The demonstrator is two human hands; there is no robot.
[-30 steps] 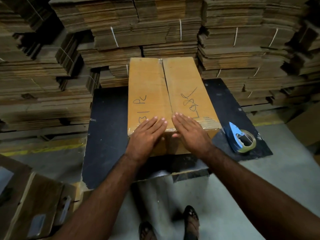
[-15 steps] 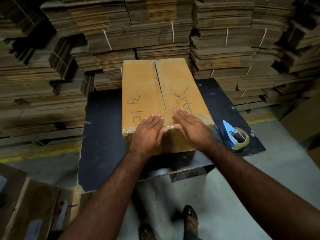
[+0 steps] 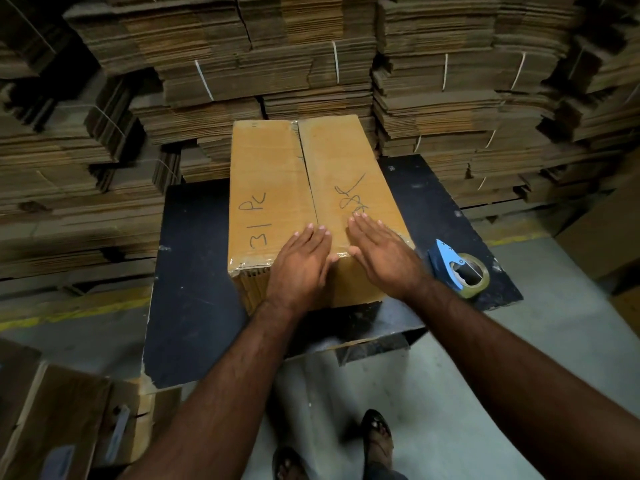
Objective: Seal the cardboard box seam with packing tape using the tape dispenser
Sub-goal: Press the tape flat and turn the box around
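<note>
A long brown cardboard box (image 3: 277, 174) with handwriting on its flaps lies on a black table (image 3: 194, 271). Its centre seam (image 3: 308, 181) runs away from me, with clear tape along the near and far edges. My left hand (image 3: 301, 265) presses flat on the near end of the left flap. Flat on the right flap beside the seam lies my right hand (image 3: 384, 254), fingers straight. A blue tape dispenser (image 3: 457, 270) with a roll of tape sits on the table right of the box, a little apart from my right wrist.
Tall stacks of flattened, strapped cardboard (image 3: 277, 64) wall in the table at the back and both sides. An open carton (image 3: 62, 427) stands on the floor at lower left. My sandalled feet (image 3: 374, 438) are on grey concrete below the table's front edge.
Both hands have slid a little further up the flaps, staying flat beside the seam. The dispenser has not moved.
</note>
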